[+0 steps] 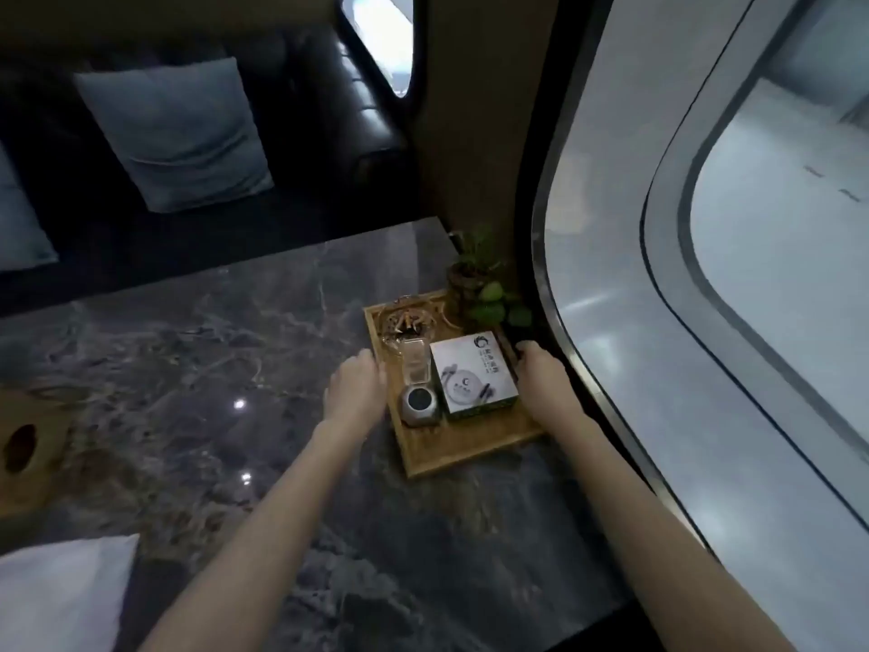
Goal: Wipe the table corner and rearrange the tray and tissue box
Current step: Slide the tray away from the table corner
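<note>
Here the tray (pixel 463 447) sits between left hand (pixel 359 385) and right hand (pixel 541 369), both clasping its side rims.

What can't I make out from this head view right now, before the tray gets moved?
- Both grips: left hand and right hand sit at opposite sides of the wooden tray; fingertips curl out of sight, so hold unconfirmed.
- Wooden tissue box: cut by left edge.
- White box print: too small to read.
- Potted plant: dim; on tray or table unclear.
- No wiping cloth visible.
</note>
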Motion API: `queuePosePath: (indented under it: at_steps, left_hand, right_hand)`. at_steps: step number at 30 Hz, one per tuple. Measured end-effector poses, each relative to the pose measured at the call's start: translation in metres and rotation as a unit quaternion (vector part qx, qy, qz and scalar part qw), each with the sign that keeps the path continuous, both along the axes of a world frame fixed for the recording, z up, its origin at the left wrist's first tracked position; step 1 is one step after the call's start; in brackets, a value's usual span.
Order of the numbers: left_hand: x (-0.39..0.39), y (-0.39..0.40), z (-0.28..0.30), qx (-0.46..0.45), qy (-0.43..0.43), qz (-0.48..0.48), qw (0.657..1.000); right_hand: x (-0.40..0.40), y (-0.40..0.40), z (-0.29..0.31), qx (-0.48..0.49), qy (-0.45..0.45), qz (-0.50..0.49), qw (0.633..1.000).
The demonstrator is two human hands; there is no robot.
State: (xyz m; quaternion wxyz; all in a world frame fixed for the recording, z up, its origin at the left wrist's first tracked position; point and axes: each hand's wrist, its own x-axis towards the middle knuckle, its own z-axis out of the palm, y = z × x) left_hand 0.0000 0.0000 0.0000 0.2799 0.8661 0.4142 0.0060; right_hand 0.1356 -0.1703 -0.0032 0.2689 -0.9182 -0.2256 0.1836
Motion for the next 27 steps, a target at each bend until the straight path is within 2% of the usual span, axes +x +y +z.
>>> queuePosePath:
  at_steps: [3, 10, 14, 19, 23, 27]
  left_hand:
    - [0.006, -0.002, -0.023, -0.022, -0.025, 0.041, 0.999]
    - [0.012, -0.006, -0.072, -0.065, -0.01, 0.074, 0.995]
    - [0.016, -0.007, -0.083, -0.041, -0.002, 0.071, 0.997]
    - [0.018, -0.009, -0.089, -0.002, 0.003, 0.08, 0.997]
    - [0.02, -0.004, -0.088, -0.007, -0.017, 0.083, 0.996]
    - [0.024, 0.008, -0.087, 0.007, -0.005, 0.046, 0.999]
  right_hand:
    - [0.006, -0.001, -0.025, -0.002, 0.02, -0.034, 0.999]
    - [0.021, -0.01, -0.082, -0.022, 0.074, -0.045, 0.996]
    - [0.026, -0.008, -0.09, 0.018, 0.1, -0.073, 0.992]
    - [0.026, -0.006, -0.097, 0.079, 0.067, -0.129, 0.986]
    - [0.026, -0.003, -0.1, 0.047, 0.057, -0.128, 0.989]
    - [0.027, 0.0, -0.099, 0.012, 0.029, -0.102, 0.994]
